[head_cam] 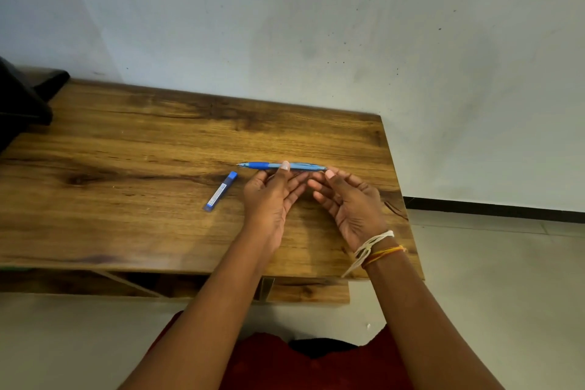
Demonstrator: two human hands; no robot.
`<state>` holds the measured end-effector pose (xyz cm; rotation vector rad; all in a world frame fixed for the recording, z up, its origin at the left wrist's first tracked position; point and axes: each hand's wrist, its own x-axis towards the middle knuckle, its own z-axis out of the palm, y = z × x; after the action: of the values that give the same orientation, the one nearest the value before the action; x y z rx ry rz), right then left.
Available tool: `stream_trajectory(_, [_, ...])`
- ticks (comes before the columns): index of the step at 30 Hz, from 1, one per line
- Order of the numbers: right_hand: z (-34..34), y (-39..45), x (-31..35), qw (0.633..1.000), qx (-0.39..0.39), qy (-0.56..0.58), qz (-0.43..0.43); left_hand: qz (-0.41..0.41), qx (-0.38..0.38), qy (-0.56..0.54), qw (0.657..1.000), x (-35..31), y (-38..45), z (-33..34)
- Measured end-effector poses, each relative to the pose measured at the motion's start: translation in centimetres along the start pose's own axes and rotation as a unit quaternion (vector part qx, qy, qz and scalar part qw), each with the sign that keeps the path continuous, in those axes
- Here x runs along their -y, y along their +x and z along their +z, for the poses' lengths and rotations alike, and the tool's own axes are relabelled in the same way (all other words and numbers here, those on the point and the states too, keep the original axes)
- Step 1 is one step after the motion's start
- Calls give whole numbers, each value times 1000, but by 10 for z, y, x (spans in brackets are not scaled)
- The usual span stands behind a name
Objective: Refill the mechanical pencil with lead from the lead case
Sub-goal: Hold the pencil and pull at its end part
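A blue mechanical pencil (262,165) is held level above the wooden table (133,152), its tip pointing left. My left hand (272,196) pinches its middle between thumb and fingers. My right hand (348,199) has its thumb and fingertips at the pencil's right end, palm turned up. The blue lead case (220,190) lies flat on the table just left of my left hand, untouched, with its cap end away from me.
A dark object (22,101) sits at the table's far left corner. The table's right edge (399,187) runs close beside my right hand, with tiled floor beyond. A white wall stands behind the table.
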<state>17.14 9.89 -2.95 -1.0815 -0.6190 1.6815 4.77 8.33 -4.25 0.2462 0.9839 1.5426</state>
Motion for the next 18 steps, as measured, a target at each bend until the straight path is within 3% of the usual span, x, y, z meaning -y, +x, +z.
stream_trajectory(8, [3,-1,0,998,12,-52,-31,-6,-3,-11,1000,-2,2,0])
stream_trajectory(18, [15,-1,-1,975,-12,-179,-135,-11,-2,-12,1000,-5,5,-5])
